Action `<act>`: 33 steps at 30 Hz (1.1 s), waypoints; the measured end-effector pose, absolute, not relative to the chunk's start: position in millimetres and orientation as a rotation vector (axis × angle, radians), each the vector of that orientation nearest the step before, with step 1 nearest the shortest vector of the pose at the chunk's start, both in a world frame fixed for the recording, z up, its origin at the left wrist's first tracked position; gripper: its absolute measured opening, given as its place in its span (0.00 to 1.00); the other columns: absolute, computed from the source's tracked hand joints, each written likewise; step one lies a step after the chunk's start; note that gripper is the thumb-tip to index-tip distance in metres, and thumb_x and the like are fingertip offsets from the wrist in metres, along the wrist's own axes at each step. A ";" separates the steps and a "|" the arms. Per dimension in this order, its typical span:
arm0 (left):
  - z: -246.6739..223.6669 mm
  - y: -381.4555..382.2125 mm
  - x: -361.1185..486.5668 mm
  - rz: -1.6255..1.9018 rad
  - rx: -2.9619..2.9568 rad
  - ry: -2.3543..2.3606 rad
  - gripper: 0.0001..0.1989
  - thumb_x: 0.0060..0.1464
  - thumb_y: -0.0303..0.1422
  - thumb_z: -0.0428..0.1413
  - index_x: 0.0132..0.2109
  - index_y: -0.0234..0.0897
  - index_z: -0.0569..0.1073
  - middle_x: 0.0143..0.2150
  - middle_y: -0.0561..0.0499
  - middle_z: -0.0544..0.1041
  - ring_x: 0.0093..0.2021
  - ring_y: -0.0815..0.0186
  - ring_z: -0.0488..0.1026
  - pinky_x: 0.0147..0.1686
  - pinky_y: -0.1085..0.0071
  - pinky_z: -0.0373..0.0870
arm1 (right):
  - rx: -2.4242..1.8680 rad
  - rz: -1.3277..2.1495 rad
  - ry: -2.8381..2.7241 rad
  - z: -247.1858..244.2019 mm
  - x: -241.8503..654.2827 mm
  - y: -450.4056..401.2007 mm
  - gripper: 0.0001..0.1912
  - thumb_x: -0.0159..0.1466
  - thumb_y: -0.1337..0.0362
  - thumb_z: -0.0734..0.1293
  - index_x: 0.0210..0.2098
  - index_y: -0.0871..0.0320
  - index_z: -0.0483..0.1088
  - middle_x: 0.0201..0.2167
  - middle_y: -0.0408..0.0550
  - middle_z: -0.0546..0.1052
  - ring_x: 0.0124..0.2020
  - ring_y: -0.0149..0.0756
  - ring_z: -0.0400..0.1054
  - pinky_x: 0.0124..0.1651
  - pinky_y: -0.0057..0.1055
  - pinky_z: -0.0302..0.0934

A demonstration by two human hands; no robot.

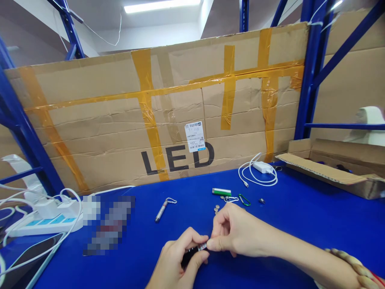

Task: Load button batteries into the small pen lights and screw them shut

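Observation:
My left hand [174,259] is closed around a small black flashlight [189,255], a slim tube with a white printed label near its far end. At that end the thumb and fingers of my right hand [239,233] are pinched together; whether they hold a separate small part is hidden. Just beyond my right hand lie several button cells [216,209], a green and silver tube [221,192], a silver clip [231,199] and a green carabiner [244,200]. Farther left rests a silver keychain flashlight [161,211] with its own clip. A small dark piece [262,200] sits to the right.
White power strip [45,228] with plugs and cables on the left, beside a phone [33,261] and a blurred-out packet [111,226]. A white charger with cable [263,167] and an open cardboard box [331,168] stand back right. A large cardboard sheet [105,132] walls the blue table's rear.

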State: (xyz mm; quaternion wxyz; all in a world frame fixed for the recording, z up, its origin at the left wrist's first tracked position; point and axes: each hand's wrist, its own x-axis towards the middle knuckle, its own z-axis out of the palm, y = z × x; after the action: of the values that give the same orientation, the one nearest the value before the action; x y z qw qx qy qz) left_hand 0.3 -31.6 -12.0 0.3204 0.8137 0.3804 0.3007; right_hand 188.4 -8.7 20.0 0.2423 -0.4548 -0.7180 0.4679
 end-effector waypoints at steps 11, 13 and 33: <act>-11.4 -33.3 3.3 0.849 2.103 0.952 0.06 0.58 0.32 0.47 0.37 0.34 0.65 0.29 0.49 0.76 0.29 0.69 0.72 0.33 0.79 0.64 | -1.252 1.277 -1.980 21.1 189.3 -9.7 0.17 0.46 0.56 0.74 0.20 0.64 0.69 0.14 0.41 0.66 0.15 0.23 0.58 0.17 0.18 0.49; -11.4 -32.9 3.3 0.861 2.098 0.954 0.06 0.58 0.32 0.47 0.37 0.34 0.65 0.29 0.49 0.76 0.29 0.69 0.72 0.32 0.79 0.64 | -1.239 1.288 -1.981 19.8 189.6 -8.7 0.17 0.46 0.56 0.74 0.20 0.65 0.69 0.14 0.41 0.66 0.15 0.23 0.58 0.17 0.18 0.49; -15.9 -34.0 3.4 0.914 2.152 0.955 0.06 0.57 0.32 0.47 0.38 0.35 0.66 0.29 0.52 0.77 0.28 0.71 0.72 0.31 0.80 0.64 | -1.218 1.324 -2.001 23.3 191.8 -9.4 0.17 0.45 0.56 0.74 0.20 0.65 0.69 0.15 0.42 0.67 0.15 0.22 0.58 0.17 0.17 0.49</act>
State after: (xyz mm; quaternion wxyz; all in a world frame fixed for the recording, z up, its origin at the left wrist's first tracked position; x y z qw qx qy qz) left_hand 3.4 -34.0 -15.9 0.3034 0.8119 0.3603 0.3448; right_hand 191.8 -9.4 23.3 0.2233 -0.4412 -0.7248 0.4797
